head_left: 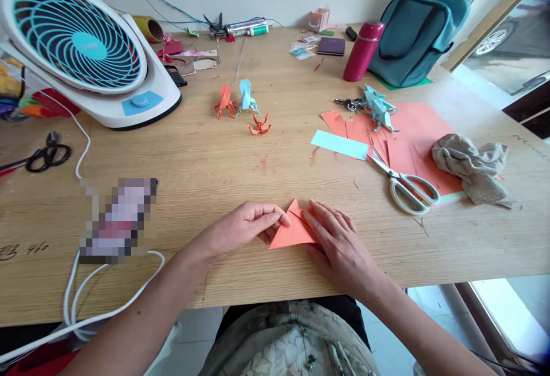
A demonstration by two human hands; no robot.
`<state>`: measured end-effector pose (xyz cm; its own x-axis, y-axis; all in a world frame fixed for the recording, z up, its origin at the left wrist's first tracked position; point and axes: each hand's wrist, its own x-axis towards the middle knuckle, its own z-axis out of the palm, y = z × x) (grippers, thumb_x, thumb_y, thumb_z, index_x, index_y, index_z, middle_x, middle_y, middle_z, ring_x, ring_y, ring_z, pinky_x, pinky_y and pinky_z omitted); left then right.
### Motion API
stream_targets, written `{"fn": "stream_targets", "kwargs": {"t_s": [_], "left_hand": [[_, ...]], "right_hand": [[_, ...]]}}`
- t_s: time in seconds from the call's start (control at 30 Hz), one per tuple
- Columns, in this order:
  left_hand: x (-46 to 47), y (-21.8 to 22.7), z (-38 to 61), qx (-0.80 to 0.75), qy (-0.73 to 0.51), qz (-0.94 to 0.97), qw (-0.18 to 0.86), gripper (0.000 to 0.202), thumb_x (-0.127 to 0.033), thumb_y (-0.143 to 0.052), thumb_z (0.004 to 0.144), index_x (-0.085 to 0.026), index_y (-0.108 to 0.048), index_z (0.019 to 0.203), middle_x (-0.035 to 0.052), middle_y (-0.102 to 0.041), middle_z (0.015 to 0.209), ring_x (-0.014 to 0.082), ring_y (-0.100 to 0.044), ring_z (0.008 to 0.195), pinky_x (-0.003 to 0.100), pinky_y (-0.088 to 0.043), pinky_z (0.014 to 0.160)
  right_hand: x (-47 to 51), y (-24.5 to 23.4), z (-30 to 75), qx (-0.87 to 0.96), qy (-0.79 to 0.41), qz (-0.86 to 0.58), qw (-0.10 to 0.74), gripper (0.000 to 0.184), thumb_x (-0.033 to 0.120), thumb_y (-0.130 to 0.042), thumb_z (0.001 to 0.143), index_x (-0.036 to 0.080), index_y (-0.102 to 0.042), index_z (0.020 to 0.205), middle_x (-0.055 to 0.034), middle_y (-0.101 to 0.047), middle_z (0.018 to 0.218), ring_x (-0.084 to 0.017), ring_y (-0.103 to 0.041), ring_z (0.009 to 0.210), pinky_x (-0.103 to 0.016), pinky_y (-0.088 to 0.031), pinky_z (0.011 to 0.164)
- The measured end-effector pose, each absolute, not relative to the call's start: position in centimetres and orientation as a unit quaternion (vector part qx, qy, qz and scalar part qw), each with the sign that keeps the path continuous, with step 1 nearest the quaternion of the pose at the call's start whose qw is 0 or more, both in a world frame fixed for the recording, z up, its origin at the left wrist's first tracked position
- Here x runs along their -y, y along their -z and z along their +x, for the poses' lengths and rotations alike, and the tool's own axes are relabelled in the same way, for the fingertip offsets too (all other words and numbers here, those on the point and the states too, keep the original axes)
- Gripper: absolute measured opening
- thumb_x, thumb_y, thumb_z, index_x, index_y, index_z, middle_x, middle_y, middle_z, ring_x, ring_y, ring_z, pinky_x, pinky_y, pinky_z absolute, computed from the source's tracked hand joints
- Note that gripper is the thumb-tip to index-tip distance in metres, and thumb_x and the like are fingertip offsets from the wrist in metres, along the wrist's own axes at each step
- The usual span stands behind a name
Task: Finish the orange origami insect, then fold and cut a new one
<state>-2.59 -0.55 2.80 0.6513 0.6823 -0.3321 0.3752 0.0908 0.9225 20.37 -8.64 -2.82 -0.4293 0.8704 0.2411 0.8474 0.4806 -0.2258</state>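
A folded orange paper triangle point(289, 234) lies on the wooden table point(215, 158) near its front edge. My left hand point(244, 228) pinches the triangle's upper left edge with fingers pressed together. My right hand point(339, 247) lies flat on the paper's right part, fingers stretched out and pressing it down.
Behind the paper stand small origami figures, orange point(224, 101), blue point(247, 96) and a smaller orange one point(259, 125). White-handled scissors point(406, 184), orange sheets point(412, 135), a blue strip point(339, 144) and a crumpled cloth point(472, 169) lie right. A fan point(86, 49), black scissors point(47, 155) and white cable point(86, 301) sit left.
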Motion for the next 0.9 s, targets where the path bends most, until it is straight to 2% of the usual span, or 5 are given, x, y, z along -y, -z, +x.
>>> {"fn": "stream_targets", "kwargs": {"t_s": [0.1, 0.2, 0.4, 0.6, 0.9], "left_hand": [[1.3, -2.8, -2.7, -0.376, -0.11, 0.664, 0.637, 0.019, -0.026, -0.053, 0.091, -0.018, -0.069, 0.097, 0.0026, -0.069, 0.088, 0.0143, -0.063, 0.081, 0.026, -0.051, 0.076], [2.0, -2.6, -2.9, -0.374, -0.133, 0.697, 0.597, 0.019, -0.018, -0.053, 0.089, -0.019, -0.069, 0.099, 0.0007, -0.068, 0.084, 0.013, -0.062, 0.077, 0.025, -0.05, 0.072], [1.8, -1.9, -2.1, -0.361, -0.224, 0.816, 0.391, 0.014, -0.014, -0.056, 0.092, -0.021, -0.068, 0.095, 0.0024, -0.068, 0.095, 0.0151, -0.063, 0.091, 0.027, -0.048, 0.083], [2.2, -0.1, -0.6, -0.275, -0.162, 0.871, 0.373, 0.012, -0.013, -0.056, 0.094, -0.019, -0.066, 0.092, 0.0037, -0.067, 0.097, 0.0155, -0.063, 0.093, 0.027, -0.05, 0.085], [2.5, 0.8, -0.7, -0.289, -0.189, 0.87, 0.352, 0.019, -0.014, -0.05, 0.098, -0.02, -0.068, 0.098, 0.0042, -0.065, 0.102, 0.0137, -0.064, 0.093, 0.025, -0.049, 0.081]], "right_hand": [[8.8, 2.6, 20.8, 0.828, 0.013, -0.529, 0.184, 0.042, 0.011, -0.048, 0.093, 0.015, -0.059, 0.134, -0.0165, -0.063, 0.127, -0.029, -0.056, 0.104, -0.044, -0.047, 0.082], [8.9, 2.5, 21.2, 0.822, 0.036, -0.527, 0.212, 0.042, 0.007, -0.047, 0.092, 0.019, -0.064, 0.128, -0.0118, -0.067, 0.108, -0.025, -0.054, 0.088, -0.039, -0.045, 0.074], [9.0, 2.9, 21.7, 0.84, -0.057, -0.477, 0.251, 0.041, 0.015, -0.052, 0.093, 0.021, -0.06, 0.133, -0.0127, -0.065, 0.121, -0.026, -0.059, 0.104, -0.042, -0.051, 0.085], [10.2, 2.2, 22.1, 0.853, -0.049, -0.472, 0.218, 0.037, 0.015, -0.052, 0.095, 0.021, -0.062, 0.13, -0.0106, -0.066, 0.131, -0.027, -0.057, 0.122, -0.05, -0.04, 0.109], [14.1, 2.0, 21.2, 0.879, -0.044, -0.425, 0.212, 0.038, 0.016, -0.06, 0.095, 0.02, -0.06, 0.132, -0.0072, -0.069, 0.129, -0.023, -0.06, 0.119, -0.049, -0.039, 0.112]]}}
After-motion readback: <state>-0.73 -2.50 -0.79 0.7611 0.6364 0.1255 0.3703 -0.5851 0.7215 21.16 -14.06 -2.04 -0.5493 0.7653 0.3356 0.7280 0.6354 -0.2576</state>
